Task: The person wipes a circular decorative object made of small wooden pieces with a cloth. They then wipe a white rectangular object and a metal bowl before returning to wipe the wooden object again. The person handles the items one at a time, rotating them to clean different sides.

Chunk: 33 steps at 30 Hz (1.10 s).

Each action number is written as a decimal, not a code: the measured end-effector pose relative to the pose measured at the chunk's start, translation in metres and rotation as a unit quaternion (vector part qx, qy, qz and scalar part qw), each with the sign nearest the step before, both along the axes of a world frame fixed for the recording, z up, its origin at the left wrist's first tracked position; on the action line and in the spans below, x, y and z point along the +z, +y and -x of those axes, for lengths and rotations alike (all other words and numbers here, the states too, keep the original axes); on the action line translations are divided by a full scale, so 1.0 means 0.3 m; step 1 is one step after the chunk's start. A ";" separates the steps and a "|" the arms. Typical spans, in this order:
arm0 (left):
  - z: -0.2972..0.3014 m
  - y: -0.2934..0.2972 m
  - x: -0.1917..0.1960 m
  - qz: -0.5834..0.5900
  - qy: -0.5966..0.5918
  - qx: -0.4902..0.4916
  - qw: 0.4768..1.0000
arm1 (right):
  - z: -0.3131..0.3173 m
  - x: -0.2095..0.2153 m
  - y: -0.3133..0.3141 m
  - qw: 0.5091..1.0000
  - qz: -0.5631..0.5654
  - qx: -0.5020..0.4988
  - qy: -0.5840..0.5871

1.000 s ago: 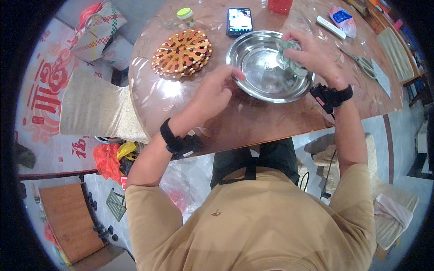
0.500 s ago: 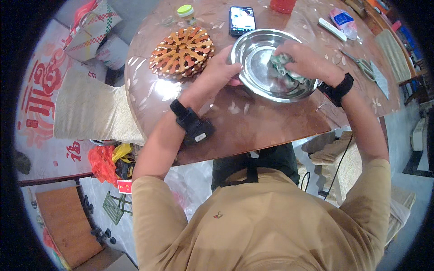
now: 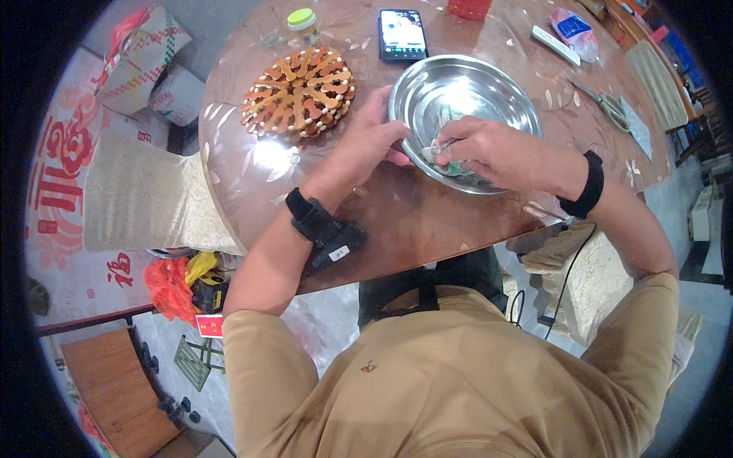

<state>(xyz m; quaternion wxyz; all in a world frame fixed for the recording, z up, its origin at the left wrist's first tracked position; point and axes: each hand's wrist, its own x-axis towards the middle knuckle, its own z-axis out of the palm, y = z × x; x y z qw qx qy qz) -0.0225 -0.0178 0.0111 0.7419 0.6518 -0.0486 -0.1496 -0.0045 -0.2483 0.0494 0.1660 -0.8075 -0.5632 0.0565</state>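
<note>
Left hand (image 3: 368, 139) clamped on left rim of steel bowl (image 3: 485, 90); right hand (image 3: 489, 151), fingers curled together, grips green-white cloth (image 3: 456, 169) inside.

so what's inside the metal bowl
A crumpled green-and-white cloth-like piece is in the metal bowl, held by the right hand. That hand hides part of it and the bowl's surface beneath.

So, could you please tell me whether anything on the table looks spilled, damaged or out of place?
Nothing stands out: no spill or damage shows. The left hand holds the metal basin by its rim, the right hand holds a crumpled green-and-white item inside it, and the phone and scissors are on the table.
</note>
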 end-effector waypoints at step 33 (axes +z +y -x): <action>0.003 -0.012 0.016 -0.062 0.002 -0.003 0.998 | 0.307 0.437 -0.166 0.977 -0.194 0.013 0.092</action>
